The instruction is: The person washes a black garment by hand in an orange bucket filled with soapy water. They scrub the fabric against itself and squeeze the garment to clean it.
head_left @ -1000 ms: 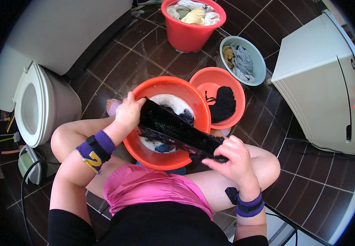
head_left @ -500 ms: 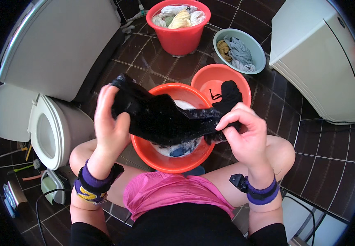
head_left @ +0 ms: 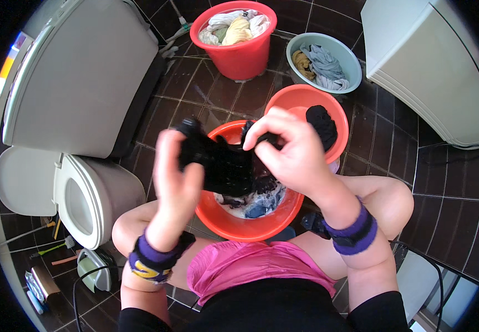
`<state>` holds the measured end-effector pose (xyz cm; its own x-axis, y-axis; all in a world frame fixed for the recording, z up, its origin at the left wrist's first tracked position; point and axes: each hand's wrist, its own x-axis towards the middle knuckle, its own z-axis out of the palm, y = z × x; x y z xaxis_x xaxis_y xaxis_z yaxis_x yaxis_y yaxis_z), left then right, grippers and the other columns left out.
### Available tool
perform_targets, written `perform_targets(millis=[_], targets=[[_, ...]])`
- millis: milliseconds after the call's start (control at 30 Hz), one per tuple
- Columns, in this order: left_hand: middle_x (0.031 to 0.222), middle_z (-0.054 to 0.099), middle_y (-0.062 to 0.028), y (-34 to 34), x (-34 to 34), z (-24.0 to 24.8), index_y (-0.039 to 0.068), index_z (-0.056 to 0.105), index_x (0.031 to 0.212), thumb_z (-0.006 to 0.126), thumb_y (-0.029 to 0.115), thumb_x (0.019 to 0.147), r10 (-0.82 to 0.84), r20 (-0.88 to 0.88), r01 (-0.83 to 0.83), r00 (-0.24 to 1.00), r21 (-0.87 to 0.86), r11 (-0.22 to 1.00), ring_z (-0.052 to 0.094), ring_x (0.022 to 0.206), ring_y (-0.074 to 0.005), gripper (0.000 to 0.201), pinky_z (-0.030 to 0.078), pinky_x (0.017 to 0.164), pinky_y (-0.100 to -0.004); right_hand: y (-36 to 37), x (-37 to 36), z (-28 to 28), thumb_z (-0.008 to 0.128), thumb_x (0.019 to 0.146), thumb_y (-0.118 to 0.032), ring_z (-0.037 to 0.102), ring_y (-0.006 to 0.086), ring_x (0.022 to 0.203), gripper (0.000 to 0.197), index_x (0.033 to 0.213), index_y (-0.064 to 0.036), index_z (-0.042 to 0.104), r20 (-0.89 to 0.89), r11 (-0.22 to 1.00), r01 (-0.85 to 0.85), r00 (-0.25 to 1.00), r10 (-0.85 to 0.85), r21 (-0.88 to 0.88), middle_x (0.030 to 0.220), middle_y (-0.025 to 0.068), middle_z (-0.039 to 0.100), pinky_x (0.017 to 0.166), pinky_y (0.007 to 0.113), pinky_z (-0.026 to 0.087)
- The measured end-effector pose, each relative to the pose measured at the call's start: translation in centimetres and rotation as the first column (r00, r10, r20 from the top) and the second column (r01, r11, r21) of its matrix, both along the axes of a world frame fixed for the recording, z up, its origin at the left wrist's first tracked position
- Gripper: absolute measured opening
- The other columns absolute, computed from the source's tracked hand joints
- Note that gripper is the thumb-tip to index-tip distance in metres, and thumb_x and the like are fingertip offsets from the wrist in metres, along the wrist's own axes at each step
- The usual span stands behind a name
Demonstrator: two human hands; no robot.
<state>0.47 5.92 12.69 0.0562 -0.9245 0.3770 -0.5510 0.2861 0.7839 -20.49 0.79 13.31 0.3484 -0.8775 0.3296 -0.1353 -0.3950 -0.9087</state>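
The black cloth (head_left: pixel 225 169) is held up above the orange basin (head_left: pixel 245 231), between the two hands. The left hand (head_left: pixel 174 177), over the left side of the basin, is blurred; its thumb and fingers bend around one end of the cloth, but how tightly they press I cannot tell. The right hand (head_left: pixel 289 146), over the right far side of the basin, pinches another part of the cloth between thumb and forefinger, and its other fingers are curled.

I judge that the work is somewhere in the middle. The main part of the black cloth is out of the white foam (head_left: pixel 237 212); whether its low edge touches the foam, I cannot tell. A blue cloth (head_left: pixel 259 206) lies inside the orange basin, in the foam. Beyond this basin, to the right, a salmon basin (head_left: pixel 289 99) contains a dark garment (head_left: pixel 322 126), and farther a pale blue basin (head_left: pixel 347 58) and a red bucket (head_left: pixel 239 61) also contain clothes. Which of these are finished, the view does not show.

As for writing, the left wristband (head_left: pixel 153 257), nearer than the orange basin, carries a yellow mark (head_left: pixel 148 270); I find no brand or label that is clearly readable.
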Motion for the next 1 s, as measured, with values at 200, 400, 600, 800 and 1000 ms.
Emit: perform_targets(millis=[200,400,600,800,1000], targets=[[0.123,0.045,-0.0218,-1.6,-2.5,-15.7,0.001,0.04,0.124,0.059,-0.001,0.069,-0.206,0.441,-0.033,0.873,0.476,0.879,0.054,0.105,-0.0434,0.058,0.05,0.081,-0.0474,-0.8,2.9,-17.1,0.06,0.07,-0.005,0.054,0.0322,0.093,0.009,0.068,-0.0119,0.065,-0.464,0.982,0.187,0.869,-0.171,-0.011,0.086,0.0112,0.059,0.084,0.041,0.045],[0.152,0.014,-0.0175,-3.2,-4.6,-26.5,0.004,0.013,0.146,0.065,0.006,0.073,-0.48,0.402,-0.136,0.779,0.857,0.497,0.048,0.12,-0.0389,0.09,0.044,0.1,-0.0415,-1.3,6.0,-25.9,0.057,0.079,-0.015,0.039,0.0362,0.125,0.018,0.086,-0.0079,0.072,-0.793,0.9,0.277,0.598,0.114,0.338,0.138,0.0121,0.041,0.102,0.042,0.038],[0.155,0.003,-0.0177,-2.2,-4.0,-34.7,0.003,0.002,0.148,0.068,0.012,0.072,-0.537,0.476,-0.187,0.696,0.843,0.505,0.044,0.125,-0.0365,0.102,0.043,0.101,-0.0395,-1.1,6.9,-35.8,0.036,0.085,-0.014,0.033,0.0439,0.132,0.06,0.145,-0.0168,0.032,-0.714,0.733,0.383,0.673,0.195,0.562,0.153,0.0226,0.01,0.109,0.043,0.031],[0.153,0.012,-0.0183,-3.1,-4.3,-36.7,0.003,0.006,0.148,0.069,0.013,0.073,-0.542,0.465,-0.237,0.7,0.867,0.438,0.045,0.125,-0.0345,0.099,0.043,0.101,-0.0376,-1.6,6.7,-39.0,0.044,0.083,-0.009,0.035,0.0404,0.131,0.045,0.127,-0.0058,0.054,-0.627,0.643,0.447,0.776,0.067,0.622,0.147,0.0208,0.029,0.108,0.04,0.033],[0.13,0.047,-0.0271,-5.7,-3.6,-34.0,-0.005,0.046,0.128,0.067,0.015,0.074,-0.54,0.334,-0.24,0.773,0.941,0.239,0.048,0.121,-0.0379,0.061,0.043,0.099,-0.0417,-4.8,6.8,-34.2,0.041,0.086,-0.012,0.056,0.0365,0.114,0.037,0.112,0.0013,0.063,-0.645,0.623,0.328,0.658,0.388,0.71,0.121,0.022,0.059,0.098,0.044,0.043]])
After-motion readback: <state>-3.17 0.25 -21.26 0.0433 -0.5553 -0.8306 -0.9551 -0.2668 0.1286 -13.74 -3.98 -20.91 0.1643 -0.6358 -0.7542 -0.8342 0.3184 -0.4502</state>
